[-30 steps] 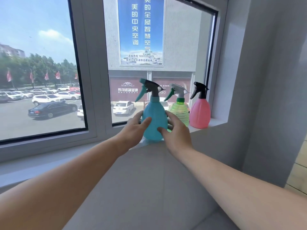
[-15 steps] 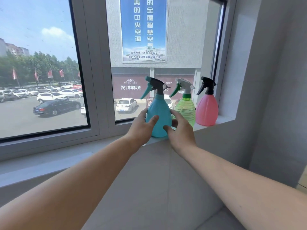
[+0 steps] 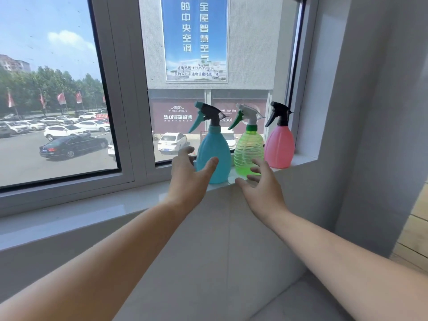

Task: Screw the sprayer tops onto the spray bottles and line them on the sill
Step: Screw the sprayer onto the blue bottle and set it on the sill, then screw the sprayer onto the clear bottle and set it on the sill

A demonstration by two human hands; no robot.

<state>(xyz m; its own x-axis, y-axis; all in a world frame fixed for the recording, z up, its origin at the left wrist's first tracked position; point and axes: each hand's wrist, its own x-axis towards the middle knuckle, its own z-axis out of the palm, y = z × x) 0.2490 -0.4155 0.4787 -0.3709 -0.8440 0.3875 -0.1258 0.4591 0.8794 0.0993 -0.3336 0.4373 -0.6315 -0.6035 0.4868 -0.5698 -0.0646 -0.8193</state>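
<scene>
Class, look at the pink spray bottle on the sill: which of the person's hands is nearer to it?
The right hand. It hangs open in front of the green bottle, next to the pink spray bottle. The left hand is farther off, by the blue bottle.

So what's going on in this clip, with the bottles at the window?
A person is lining spray bottles on the sill. The blue bottle, green bottle and pink bottle stand upright in a row, sprayer tops on. Both hands are open: the left hand sits beside the blue bottle, the right hand in front of the green one, gripping nothing.
</scene>
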